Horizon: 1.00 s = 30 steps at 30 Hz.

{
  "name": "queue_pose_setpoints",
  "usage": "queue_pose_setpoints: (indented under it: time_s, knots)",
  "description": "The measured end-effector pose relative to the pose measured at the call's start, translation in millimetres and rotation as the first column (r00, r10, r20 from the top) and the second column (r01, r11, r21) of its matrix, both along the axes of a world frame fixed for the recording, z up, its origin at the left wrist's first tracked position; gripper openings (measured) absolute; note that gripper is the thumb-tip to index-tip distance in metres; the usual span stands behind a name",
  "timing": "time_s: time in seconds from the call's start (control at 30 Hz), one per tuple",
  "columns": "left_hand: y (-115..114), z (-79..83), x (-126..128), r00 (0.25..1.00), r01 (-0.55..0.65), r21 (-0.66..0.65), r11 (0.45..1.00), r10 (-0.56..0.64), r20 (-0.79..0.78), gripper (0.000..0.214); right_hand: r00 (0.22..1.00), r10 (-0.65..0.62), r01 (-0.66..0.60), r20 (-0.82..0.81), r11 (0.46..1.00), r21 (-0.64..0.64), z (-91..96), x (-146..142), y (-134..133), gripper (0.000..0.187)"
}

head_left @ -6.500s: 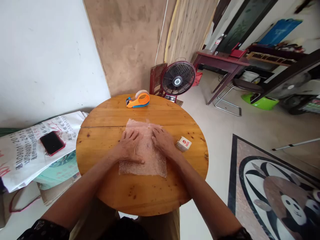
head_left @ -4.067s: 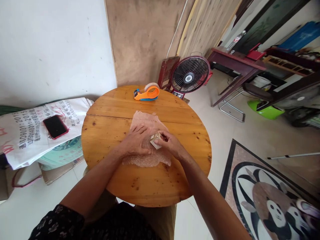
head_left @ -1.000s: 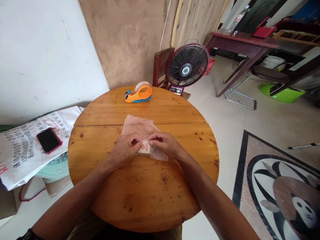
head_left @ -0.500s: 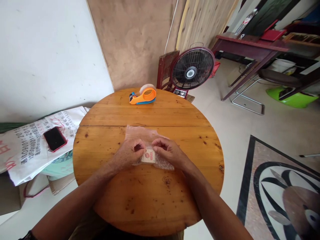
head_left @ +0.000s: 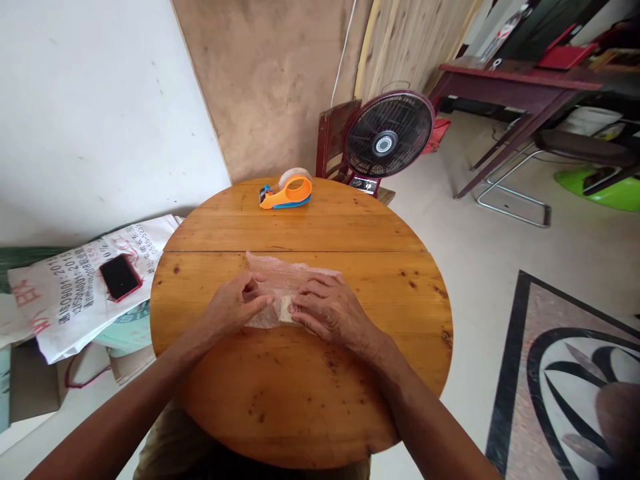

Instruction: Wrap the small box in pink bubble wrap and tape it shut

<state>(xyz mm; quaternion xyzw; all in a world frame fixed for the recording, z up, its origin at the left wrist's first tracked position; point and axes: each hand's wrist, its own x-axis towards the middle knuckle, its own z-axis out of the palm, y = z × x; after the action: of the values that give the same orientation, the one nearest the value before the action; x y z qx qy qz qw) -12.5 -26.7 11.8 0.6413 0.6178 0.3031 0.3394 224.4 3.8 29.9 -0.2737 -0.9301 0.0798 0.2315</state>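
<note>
The small box (head_left: pixel 285 309) lies on the round wooden surface (head_left: pixel 280 400), between the two hands and at the near edge of the bubble wrap (head_left: pixel 285 268). What counts most here, by my judgement, is how close each hand is to that box. The right hand (head_left: pixel 337 312) is the nearer one — its fingers curve over the box's right end, lying close together and hiding much of it; whether they pinch the box, grip the wrap or only press down, I cannot tell. The left hand (head_left: pixel 231 303) is to the left of the box, its thumb and forefinger tips apart, the thumb pointing at the box; any contact with the wrap there is unclear.

The wrap's long axis runs left to right, most of the sheet reaching out beyond the box's far side. The box's own long axis is too covered to judge. The orange tape dispenser (head_left: pixel 278 199) stands well beyond the box — apart from both hands.
</note>
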Motion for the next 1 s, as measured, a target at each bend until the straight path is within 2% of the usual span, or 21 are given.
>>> queue_pose_setpoints:
  time_s: [0.1, 0.17, 0.3, 0.4, 0.53, 0.7, 0.8, 1.0]
  knots:
    - [-12.5, 4.2, -13.5, 0.981, -0.129, 0.005, 0.992, 0.128, -0.143, 0.052, 0.999, -0.005, 0.004, 0.045, 1.0, 0.02, 0.3, -0.4, -1.5, 0.017]
    - [-18.3, 9.1, -19.5, 0.977, -0.155, -0.07, 0.985, 0.142, -0.162, 0.056, 0.997, -0.007, 0.005, 0.074, 1.0, 0.029, 0.8, -1.4, -1.6, 0.016]
    - [-20.7, 19.3, -22.4, 0.987, -0.157, -0.342, 0.927, 0.141, -0.072, 0.063, 0.987, -0.011, 0.004, 0.16, 0.999, 0.042, 5.6, -5.6, -1.9, 0.015]
    - [-17.5, 20.9, -17.5, 0.981, -0.168, -0.443, 0.881, 0.193, 0.01, 0.06, 0.967, -0.012, -0.005, 0.255, 0.998, 0.066, 12.4, -9.3, -3.1, 0.018]
    - [-12.7, 15.3, -6.3, 0.935, -0.124, -0.488, 0.864, 0.266, 0.233, 0.051, 0.942, -0.005, -0.026, 0.335, 0.996, 0.088, 21.0, -13.4, -3.7, 0.018]
    - [-8.0, 13.7, 12.6, 0.789, -0.141, -0.502, 0.853, 0.403, 0.463, 0.037, 0.939, 0.021, -0.039, 0.344, 0.998, 0.044, 25.8, -16.2, -1.9, 0.018]
    - [-5.2, 16.9, 26.3, 0.738, -0.114, -0.494, 0.862, 0.407, 0.539, 0.032, 0.939, 0.022, -0.027, 0.343, 1.0, 0.011, 26.5, -16.4, -1.4, 0.02]
    - [-3.8, 22.3, 46.1, 0.716, -0.076, -0.458, 0.886, 0.368, 0.593, 0.026, 0.952, 0.022, -0.007, 0.306, 0.999, -0.05, 22.0, -14.1, 0.8, 0.017]
